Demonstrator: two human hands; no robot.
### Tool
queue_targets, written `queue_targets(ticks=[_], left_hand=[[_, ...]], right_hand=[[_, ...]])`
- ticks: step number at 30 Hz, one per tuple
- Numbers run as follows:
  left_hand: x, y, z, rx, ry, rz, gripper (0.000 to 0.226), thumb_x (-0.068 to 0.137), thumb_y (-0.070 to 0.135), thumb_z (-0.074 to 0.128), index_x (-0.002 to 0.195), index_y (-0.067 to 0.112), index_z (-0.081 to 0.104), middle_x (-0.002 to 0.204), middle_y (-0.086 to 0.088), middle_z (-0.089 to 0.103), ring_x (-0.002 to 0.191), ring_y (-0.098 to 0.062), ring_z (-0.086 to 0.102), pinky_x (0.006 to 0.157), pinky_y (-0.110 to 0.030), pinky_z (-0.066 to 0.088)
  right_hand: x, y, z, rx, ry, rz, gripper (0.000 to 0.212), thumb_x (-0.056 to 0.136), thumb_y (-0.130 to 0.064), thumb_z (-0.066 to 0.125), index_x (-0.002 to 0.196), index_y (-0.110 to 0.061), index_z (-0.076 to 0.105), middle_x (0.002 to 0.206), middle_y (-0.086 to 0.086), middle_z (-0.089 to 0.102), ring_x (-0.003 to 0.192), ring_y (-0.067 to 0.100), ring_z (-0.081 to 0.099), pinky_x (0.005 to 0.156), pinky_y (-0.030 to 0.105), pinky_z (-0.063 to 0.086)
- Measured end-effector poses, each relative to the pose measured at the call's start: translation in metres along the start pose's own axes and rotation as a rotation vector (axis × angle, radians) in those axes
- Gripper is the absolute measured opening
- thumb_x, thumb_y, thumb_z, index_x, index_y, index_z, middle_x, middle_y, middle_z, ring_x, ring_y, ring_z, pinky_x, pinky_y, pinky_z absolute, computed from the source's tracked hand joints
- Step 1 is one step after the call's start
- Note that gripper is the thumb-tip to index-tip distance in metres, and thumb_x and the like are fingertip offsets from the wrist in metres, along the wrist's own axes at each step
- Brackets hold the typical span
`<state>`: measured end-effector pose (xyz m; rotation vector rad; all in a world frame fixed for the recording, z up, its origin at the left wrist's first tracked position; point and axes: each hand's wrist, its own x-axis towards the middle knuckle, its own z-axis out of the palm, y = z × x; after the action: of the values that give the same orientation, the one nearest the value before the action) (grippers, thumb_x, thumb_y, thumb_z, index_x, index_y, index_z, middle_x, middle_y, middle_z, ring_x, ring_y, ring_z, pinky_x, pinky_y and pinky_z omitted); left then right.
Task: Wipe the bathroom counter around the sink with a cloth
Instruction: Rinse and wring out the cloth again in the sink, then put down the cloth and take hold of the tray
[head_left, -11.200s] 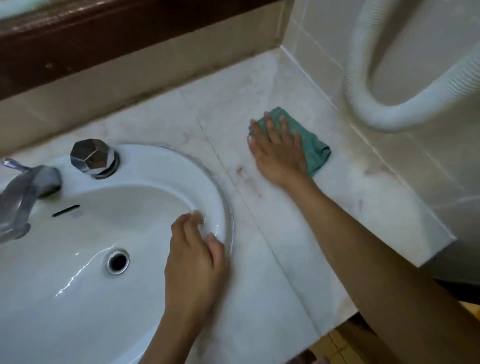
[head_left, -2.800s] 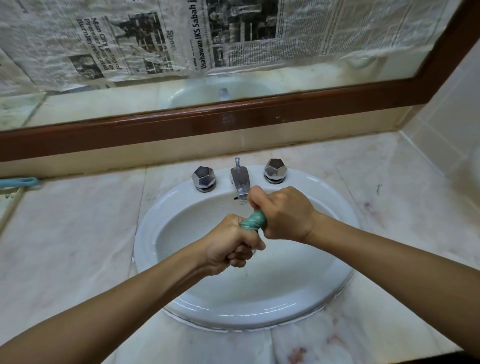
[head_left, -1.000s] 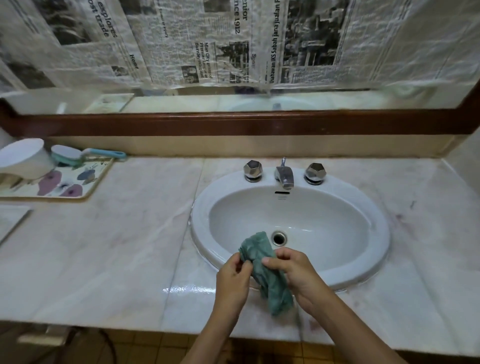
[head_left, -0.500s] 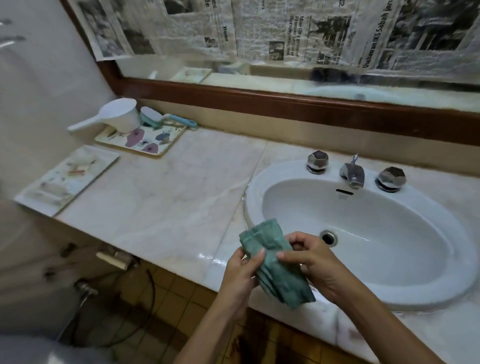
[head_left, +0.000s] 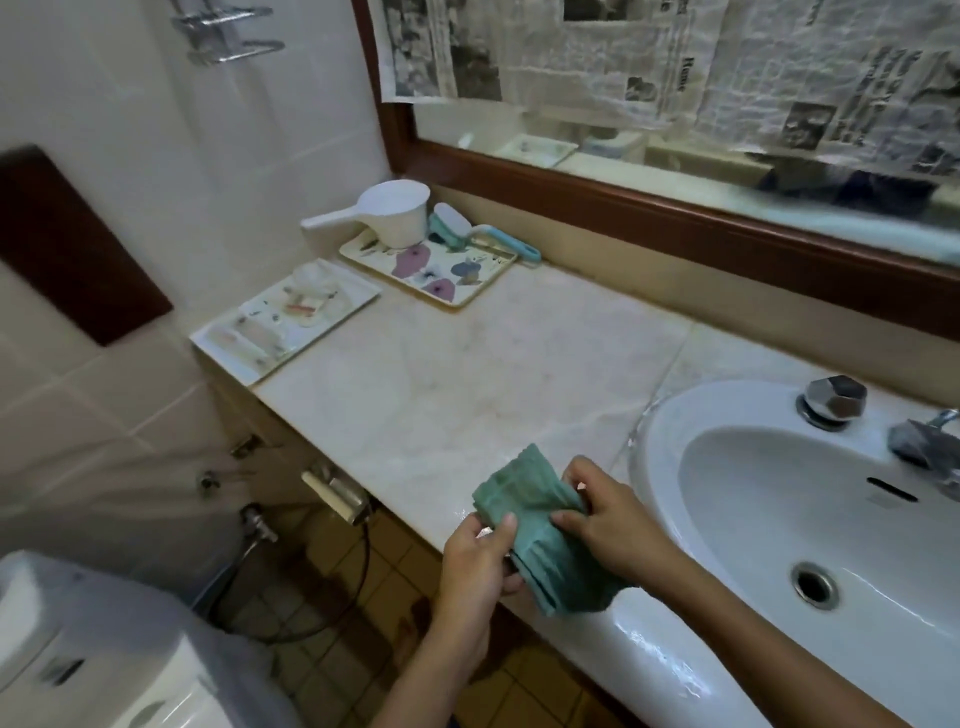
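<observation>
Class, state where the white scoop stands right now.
Head view, upper left: the white scoop stands on the floral tray, beside the blue brush.

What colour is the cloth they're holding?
Teal green cloth, plain, no pattern; seen clearly in the head view.

Teal cloth (head_left: 540, 535), white sink (head_left: 779, 525), floral tray (head_left: 488, 288).

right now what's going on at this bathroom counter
A person holds a folded green cloth in both hands over the front edge of the pale marble counter, just left of the white oval sink. The left-hand grip pinches its near side, the right-hand grip its upper fold. It looks lifted, not yet wiping. At the far end a white plastic scoop and a teal brush sit on a floral tray.
</observation>
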<state>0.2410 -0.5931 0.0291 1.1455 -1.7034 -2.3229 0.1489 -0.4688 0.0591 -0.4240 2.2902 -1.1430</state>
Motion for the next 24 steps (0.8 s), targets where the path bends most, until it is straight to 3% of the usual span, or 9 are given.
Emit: queue_targets(ticks=[3,5,8,11,14,16,20,24], left_hand=[[0.043,0.016,-0.03,0.081,0.029,0.009,0.011,0.096,0.024,0.058,0.105,0.023,0.062,0.092,-0.001,0.076,0.078,-0.016,0.073,0.061,-0.027,0.055],[0.082,0.031,-0.057,0.181,0.08,0.058,0.016,0.092,0.02,0.06,0.106,0.029,0.06,0.09,0.003,0.074,0.08,-0.014,0.072,0.071,-0.034,0.058],[0.148,0.061,-0.109,0.385,0.182,0.228,0.024,0.089,0.013,0.059,0.101,0.034,0.058,0.09,0.014,0.071,0.084,-0.004,0.067,0.079,-0.029,0.054],[0.204,0.092,-0.162,0.703,0.239,0.464,0.027,0.09,0.017,0.059,0.107,0.038,0.056,0.106,0.024,0.06,0.095,0.001,0.058,0.08,-0.02,0.045],[0.257,0.107,-0.205,0.981,0.216,0.707,0.032,0.088,0.019,0.058,0.119,0.026,0.062,0.124,0.013,0.058,0.112,-0.004,0.047,0.092,-0.024,0.04],[0.285,0.109,-0.222,1.11,0.152,0.804,0.035,0.085,0.024,0.053,0.118,0.021,0.065,0.13,0.004,0.059,0.117,-0.013,0.05,0.091,-0.031,0.043],[0.31,0.11,-0.234,1.226,0.032,0.874,0.037,0.085,0.029,0.05,0.116,0.02,0.067,0.133,0.002,0.059,0.12,-0.017,0.05,0.088,-0.035,0.048],[0.312,0.108,-0.238,1.18,0.018,0.878,0.034,0.085,0.029,0.053,0.114,0.021,0.068,0.133,0.003,0.058,0.119,-0.017,0.051,0.088,-0.034,0.047]], right_hand=[[0.043,-0.028,0.02,-0.11,-0.025,-0.027,0.022,0.092,-0.014,0.053,0.091,-0.031,0.04,0.084,0.01,0.067,0.077,0.027,0.065,0.072,0.046,0.055],[0.079,-0.049,0.03,-0.084,-0.021,-0.01,0.028,0.093,-0.009,0.051,0.094,-0.035,0.04,0.083,0.009,0.068,0.075,0.027,0.066,0.071,0.045,0.056],[0.143,-0.081,0.042,0.004,-0.009,0.077,0.033,0.094,-0.005,0.049,0.096,-0.038,0.046,0.087,0.006,0.07,0.076,0.026,0.068,0.073,0.044,0.058],[0.211,-0.11,0.052,0.1,-0.039,0.162,0.03,0.096,-0.005,0.048,0.099,-0.035,0.05,0.094,0.011,0.069,0.078,0.028,0.068,0.076,0.048,0.056],[0.269,-0.133,0.055,0.131,-0.102,0.227,0.027,0.097,-0.007,0.049,0.102,-0.033,0.053,0.1,0.012,0.066,0.079,0.028,0.066,0.074,0.043,0.056],[0.296,-0.139,0.059,0.146,-0.128,0.232,0.028,0.096,-0.006,0.05,0.1,-0.033,0.055,0.096,0.011,0.066,0.075,0.025,0.064,0.068,0.037,0.054],[0.324,-0.139,0.074,-0.012,-0.1,0.225,0.029,0.093,-0.004,0.051,0.094,-0.033,0.057,0.086,0.005,0.067,0.068,0.018,0.059,0.063,0.028,0.048],[0.333,-0.123,0.083,-0.267,0.044,0.222,0.03,0.09,-0.011,0.056,0.095,-0.04,0.055,0.093,0.005,0.066,0.083,0.021,0.058,0.074,0.033,0.047]])
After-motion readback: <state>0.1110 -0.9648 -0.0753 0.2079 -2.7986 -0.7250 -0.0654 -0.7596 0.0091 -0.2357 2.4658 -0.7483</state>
